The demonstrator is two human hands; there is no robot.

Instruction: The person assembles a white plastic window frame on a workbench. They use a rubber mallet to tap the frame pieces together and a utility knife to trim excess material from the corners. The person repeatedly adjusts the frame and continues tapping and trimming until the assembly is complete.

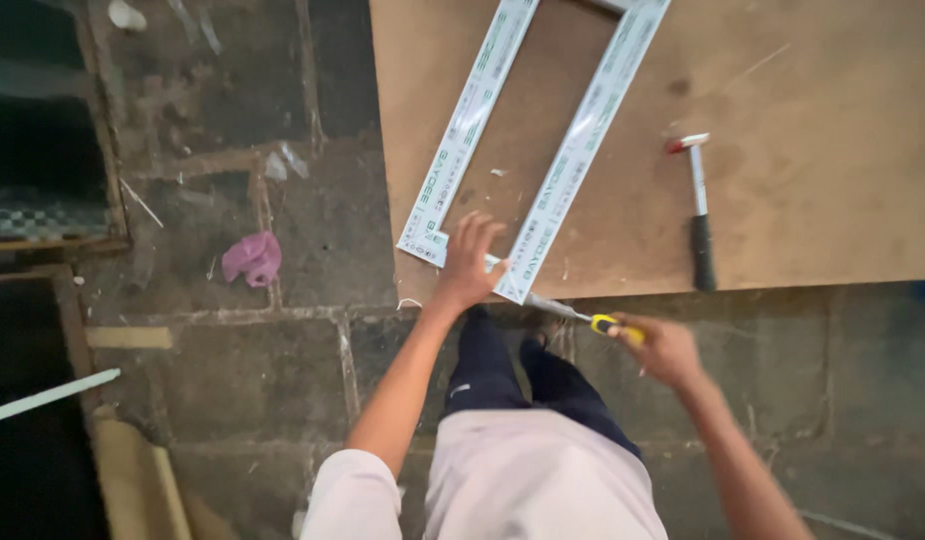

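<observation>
Pink, crumpled, one scrap of plastic (253, 257) lies on the stone floor (233, 380) at far left, well apart from my work. Moving right, I see one brown board (833, 200) laid flat as a bench, and on it one white frame (573, 140), its rails wrapped in printed protective film. The frame's near corner sits at the board's front edge, probably so I can reach it standing. My left hand (470, 262) rests on that corner with fingers spread wide, pressing down rather than gripping, likely to keep the frame from sliding. Next right, my right hand (663, 345) is closed around the yellow handle of one screwdriver (573, 312), whose metal shaft points left to the frame's corner, just beside my left hand. The handle is mostly hidden in my fist. Farther right, one hammer (700, 215) with a black grip and red-tipped head lies flat on the board, within reach but touched by neither hand.
</observation>
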